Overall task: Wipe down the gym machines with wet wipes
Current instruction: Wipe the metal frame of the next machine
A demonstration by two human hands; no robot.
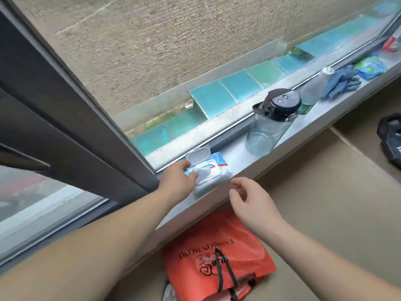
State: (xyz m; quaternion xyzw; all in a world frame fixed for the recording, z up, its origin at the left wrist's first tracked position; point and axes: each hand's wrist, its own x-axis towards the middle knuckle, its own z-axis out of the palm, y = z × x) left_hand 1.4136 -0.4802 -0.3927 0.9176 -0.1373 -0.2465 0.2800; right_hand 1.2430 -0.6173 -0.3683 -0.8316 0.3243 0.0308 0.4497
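"FASHION" can be read on orange bag. Wipes pack pinched by left grip; right grip loose, empty, just beside.

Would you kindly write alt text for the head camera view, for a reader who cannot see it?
A person's left hand reaches the open wet wipes pack on a windowsill, fingers at its opening, while the right hand hovers empty nearby. A water bottle, blue gloves and, on the floor, an orange bag are also visible.
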